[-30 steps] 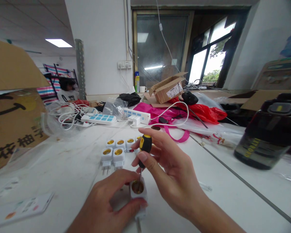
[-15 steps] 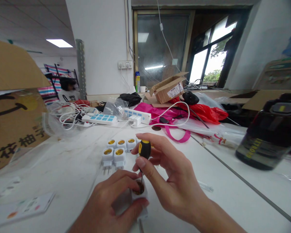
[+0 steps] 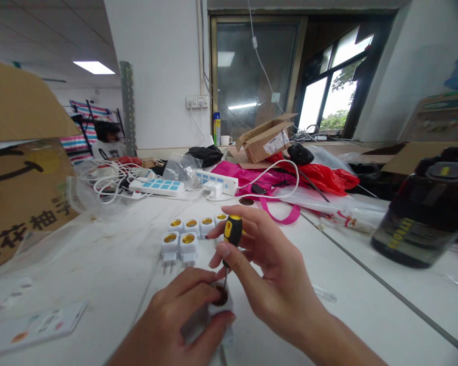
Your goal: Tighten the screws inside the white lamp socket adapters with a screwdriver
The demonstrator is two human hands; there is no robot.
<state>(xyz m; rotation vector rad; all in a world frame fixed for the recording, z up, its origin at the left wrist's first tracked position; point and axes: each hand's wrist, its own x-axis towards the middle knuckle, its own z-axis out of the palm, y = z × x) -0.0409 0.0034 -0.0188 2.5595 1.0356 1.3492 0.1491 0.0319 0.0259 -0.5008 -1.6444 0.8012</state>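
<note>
My left hand (image 3: 191, 315) grips a white plug-in lamp socket (image 3: 222, 306) at the front of the table, its round brass-lined mouth facing up. A finger of that hand rests at the mouth's rim. My right hand (image 3: 269, 269) is closed on a small black and yellow screwdriver (image 3: 233, 231), held nearly upright between thumb and fingers. The screwdriver's thin shaft runs down into the socket's mouth; its tip is hidden inside. Just beyond my hands stand several similar white lamp sockets (image 3: 188, 244) in two rows, some with plug pins showing.
White power strips (image 3: 156, 186) and tangled cables lie at the back, beside pink and red bags (image 3: 320, 175) and an open carton (image 3: 267, 140). A dark bottle (image 3: 416, 218) stands right, a large cardboard box (image 3: 26, 193) left. A flat white box (image 3: 36, 325) lies front left. A person (image 3: 109, 142) is far back.
The screwdriver and my right hand have shifted slightly to the right, and the handle looks turned. My left hand still grips the lamp socket in nearly the same place.
</note>
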